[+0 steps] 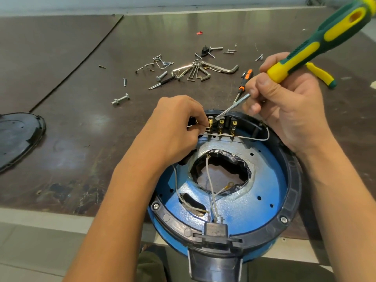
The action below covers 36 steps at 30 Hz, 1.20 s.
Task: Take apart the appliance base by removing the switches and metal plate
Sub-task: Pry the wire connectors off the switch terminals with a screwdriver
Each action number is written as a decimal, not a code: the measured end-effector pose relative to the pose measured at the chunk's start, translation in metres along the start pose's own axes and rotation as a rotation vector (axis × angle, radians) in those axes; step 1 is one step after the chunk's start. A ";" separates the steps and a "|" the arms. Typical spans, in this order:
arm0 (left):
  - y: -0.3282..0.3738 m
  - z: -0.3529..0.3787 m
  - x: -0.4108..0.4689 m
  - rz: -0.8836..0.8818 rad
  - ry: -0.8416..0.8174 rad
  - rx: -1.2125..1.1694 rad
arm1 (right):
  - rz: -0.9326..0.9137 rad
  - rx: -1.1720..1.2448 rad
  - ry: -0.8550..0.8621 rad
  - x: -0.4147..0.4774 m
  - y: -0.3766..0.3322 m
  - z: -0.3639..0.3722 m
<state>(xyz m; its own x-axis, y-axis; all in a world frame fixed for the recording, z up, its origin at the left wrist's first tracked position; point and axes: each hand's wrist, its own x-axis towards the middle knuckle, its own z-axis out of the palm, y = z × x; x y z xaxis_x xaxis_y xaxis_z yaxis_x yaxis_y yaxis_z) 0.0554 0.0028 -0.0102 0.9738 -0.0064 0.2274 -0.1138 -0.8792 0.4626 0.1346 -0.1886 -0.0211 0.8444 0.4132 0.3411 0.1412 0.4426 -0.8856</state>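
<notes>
**A:** How many switches can you count?

**B:** Three switches (221, 124), side by side in the far wall of the appliance base (290, 190), each with brass terminals. The base sits open side up at the near edge of the table (61, 58). Its blue metal plate (262, 200) lies inside the black ring, where two screws (284, 219) show.

**A:** And the hands?

**B:** Two. The left hand (175, 129) lies over the base's left rim, with its fingers (198, 115) curled together, pinching at the leftmost switch (211, 123). The right hand (284, 102) is clamped round one green and yellow screwdriver (325, 37), gripping where handle meets shaft.

**A:** Where is the tip?

**B:** At the top of the switches, between the leftmost and the middle one, just beside the left fingertips. I cannot tell whether it touches them.

**A:** What else is on the table?

**B:** One small orange and black screwdriver (245, 78) lies just beyond the right hand. One yellow and green tool handle (321, 75) is partly hidden behind that hand. There is one bundle of hex keys (195, 72), with loose screws and bolts scattered around it, too many to count surely. One larger bolt (120, 99) lies apart on the left. One black cover (18, 137) is at the left edge, well apart from the base.
</notes>
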 end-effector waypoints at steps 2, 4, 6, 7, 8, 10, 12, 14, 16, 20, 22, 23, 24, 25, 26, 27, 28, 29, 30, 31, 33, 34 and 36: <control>0.000 0.000 0.000 0.000 0.001 -0.004 | -0.012 -0.006 -0.002 -0.001 0.000 0.001; 0.000 0.000 0.000 0.000 -0.002 -0.003 | -0.035 0.004 0.008 -0.002 -0.001 0.002; 0.000 0.000 0.000 -0.003 -0.009 -0.002 | -0.049 0.016 0.016 -0.002 -0.001 0.002; 0.000 0.000 0.000 -0.005 -0.012 -0.002 | -0.050 0.017 0.016 -0.002 -0.001 0.002; 0.000 0.000 0.000 -0.006 -0.013 -0.002 | -0.050 0.017 0.010 -0.002 -0.001 0.002; 0.001 0.000 0.000 -0.007 -0.012 -0.003 | -0.049 0.013 -0.005 -0.001 -0.001 0.002; 0.002 -0.001 0.000 -0.005 -0.014 -0.006 | -0.046 0.008 -0.019 -0.001 0.000 0.001; 0.002 -0.001 0.000 -0.005 -0.018 -0.009 | -0.046 0.006 -0.032 -0.002 0.000 0.000; 0.002 -0.001 -0.001 -0.012 -0.020 -0.005 | -0.049 0.004 -0.036 -0.001 0.000 0.000; 0.002 -0.001 -0.001 -0.011 -0.014 0.006 | -0.014 -0.004 0.007 0.002 0.000 -0.001; 0.001 -0.001 0.000 -0.007 -0.020 0.006 | -0.004 -0.001 0.016 0.003 0.001 -0.001; 0.001 -0.001 0.000 -0.006 -0.022 0.005 | -0.001 0.003 0.014 0.003 0.001 -0.001; 0.001 -0.001 0.000 -0.005 -0.021 0.005 | 0.000 0.010 0.010 0.002 0.001 -0.001; 0.000 0.000 0.000 -0.003 -0.018 0.005 | 0.002 0.021 0.004 0.002 0.001 0.000; 0.000 0.000 0.000 -0.002 -0.017 0.005 | 0.005 0.032 0.001 0.002 0.001 0.000; 0.000 0.000 0.000 -0.001 -0.016 0.006 | 0.009 0.041 0.000 0.001 0.001 0.000; 0.000 0.000 0.000 -0.001 -0.015 0.009 | 0.013 0.045 0.001 0.002 0.001 0.001; 0.000 0.001 0.000 0.000 -0.013 0.013 | 0.017 0.047 0.003 0.002 0.000 0.001; 0.000 0.001 0.000 0.002 -0.011 0.015 | 0.021 0.049 0.006 0.002 0.000 0.001; -0.001 0.001 0.000 0.004 -0.009 0.016 | 0.023 0.051 0.008 0.002 0.000 0.001; -0.001 0.000 0.001 0.007 -0.006 0.019 | 0.024 0.057 0.007 0.002 0.000 0.001; -0.001 0.000 0.001 0.008 -0.007 0.023 | 0.025 0.061 0.005 0.002 0.000 0.001; 0.000 0.000 0.001 0.008 -0.014 0.031 | 0.031 0.068 -0.003 0.001 -0.001 0.001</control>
<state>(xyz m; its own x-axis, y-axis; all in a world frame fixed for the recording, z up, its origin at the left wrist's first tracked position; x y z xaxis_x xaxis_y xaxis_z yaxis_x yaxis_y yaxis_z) 0.0565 0.0028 -0.0104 0.9755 -0.0200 0.2192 -0.1158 -0.8935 0.4340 0.1352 -0.1877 -0.0199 0.8464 0.4294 0.3150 0.0800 0.4823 -0.8723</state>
